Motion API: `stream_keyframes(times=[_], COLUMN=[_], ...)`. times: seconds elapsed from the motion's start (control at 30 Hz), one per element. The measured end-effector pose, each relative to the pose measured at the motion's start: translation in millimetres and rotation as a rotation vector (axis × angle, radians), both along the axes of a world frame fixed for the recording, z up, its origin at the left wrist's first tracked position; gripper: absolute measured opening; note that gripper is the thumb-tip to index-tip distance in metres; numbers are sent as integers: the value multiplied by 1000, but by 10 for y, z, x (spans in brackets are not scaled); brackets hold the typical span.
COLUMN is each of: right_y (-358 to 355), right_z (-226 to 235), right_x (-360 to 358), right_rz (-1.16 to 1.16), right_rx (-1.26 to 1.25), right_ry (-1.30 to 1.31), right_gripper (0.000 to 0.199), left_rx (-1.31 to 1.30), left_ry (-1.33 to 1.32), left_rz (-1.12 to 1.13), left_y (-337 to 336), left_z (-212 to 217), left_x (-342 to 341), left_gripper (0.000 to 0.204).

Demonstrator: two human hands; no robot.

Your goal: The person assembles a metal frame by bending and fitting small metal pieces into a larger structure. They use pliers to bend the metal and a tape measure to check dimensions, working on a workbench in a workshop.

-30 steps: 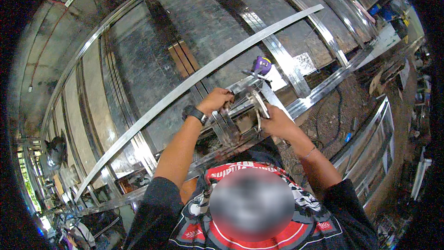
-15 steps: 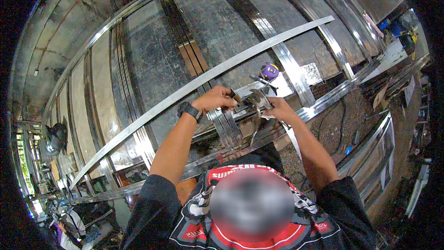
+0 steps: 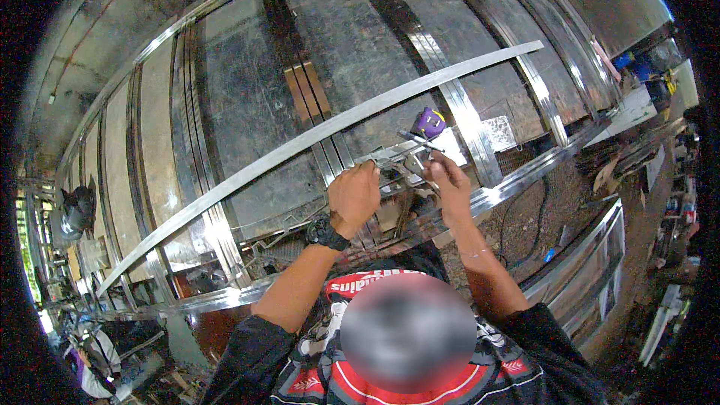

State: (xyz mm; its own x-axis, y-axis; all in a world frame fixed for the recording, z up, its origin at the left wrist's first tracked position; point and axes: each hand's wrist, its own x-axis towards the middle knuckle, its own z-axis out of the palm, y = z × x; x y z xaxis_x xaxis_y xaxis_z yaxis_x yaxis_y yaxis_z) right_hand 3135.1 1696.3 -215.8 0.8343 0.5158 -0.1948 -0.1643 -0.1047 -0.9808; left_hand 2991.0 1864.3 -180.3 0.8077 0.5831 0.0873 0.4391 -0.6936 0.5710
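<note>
My left hand [image 3: 354, 193], with a watch on its wrist, is closed over the near part of the metal frame; what its fingers hold is hidden. My right hand [image 3: 450, 181] is closed, with thumb and fingers pinching a grey metal clamp-like tool [image 3: 414, 166], partly covered by the fingers. Between the hands, small metal pieces lie in shadow and are hard to tell apart. Just beyond them rest a purple tape measure [image 3: 430, 122] and a dark pen-like tool [image 3: 420, 141], close to my right fingertips.
A long grey metal bar [image 3: 382, 97] lies slantwise across the large frame of shiny metal tubes [image 3: 469, 124]. White sheet material [image 3: 452, 148] is beside the tape measure. Another metal-edged panel [image 3: 585, 262] stands low at the right. A dark cap [image 3: 77, 212] is at the far left.
My left hand has turned knuckles-up and moved slightly nearer to me. My right hand has tipped upright, and the clamp-like tool shows less than before. The view has shifted a little.
</note>
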Motion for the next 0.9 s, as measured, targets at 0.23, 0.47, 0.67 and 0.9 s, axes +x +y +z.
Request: stream_keyframes(times=[0.23, 0.47, 0.67, 0.9], right_y=[171, 78, 96, 40], right_z=[428, 92, 378, 399], right_x=[78, 45, -84, -133], right_rz=[145, 227, 214, 269], right_rx=[411, 520, 487, 582], right_ry=[575, 702, 693, 700], right_gripper=[35, 35, 42, 35], left_rx=[-117, -277, -239, -171], left_ry=[81, 12, -179, -293], left_rz=[125, 139, 170, 136], left_y=[-247, -251, -356, -422], left_z=[230, 482, 479, 501], left_x=[-49, 50, -8, -57], left_gripper=[36, 59, 50, 40])
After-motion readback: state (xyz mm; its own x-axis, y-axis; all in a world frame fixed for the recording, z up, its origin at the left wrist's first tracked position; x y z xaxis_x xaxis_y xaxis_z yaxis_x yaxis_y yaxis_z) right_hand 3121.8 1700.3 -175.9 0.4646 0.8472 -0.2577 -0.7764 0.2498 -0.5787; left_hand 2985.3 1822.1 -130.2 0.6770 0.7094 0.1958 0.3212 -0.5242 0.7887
